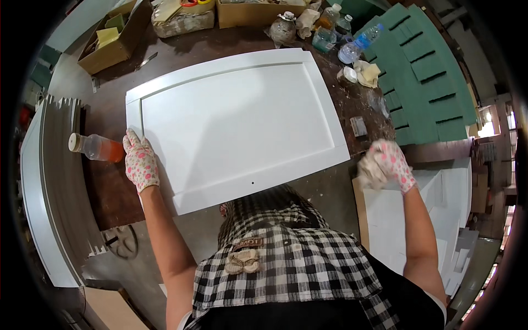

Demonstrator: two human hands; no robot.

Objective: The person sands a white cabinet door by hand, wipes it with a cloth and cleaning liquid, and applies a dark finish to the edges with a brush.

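Note:
A white framed cabinet door panel (236, 124) lies flat on the dark brown workbench (107, 190), its recessed middle facing up and a small dark hole near its near edge. My left hand (142, 164), in a white glove with pink flowers, rests against the panel's left edge with its fingers stretched out. To that hand's left, a clear bottle (99, 148) with orange-red liquid lies on its side. My right hand (391, 162), gloved alike, is closed around a crumpled beige rag (372, 170). It is off the panel's right corner, slightly blurred, apart from the panel.
Cardboard boxes (115, 49) and a wrapped bundle (182, 21) line the bench's far side. Several plastic bottles (352, 50) stand at the far right. Green slotted panels (432, 77) lean beyond them. Stacked panels (52, 181) stand at left; white cabinet parts (418, 214) are at right.

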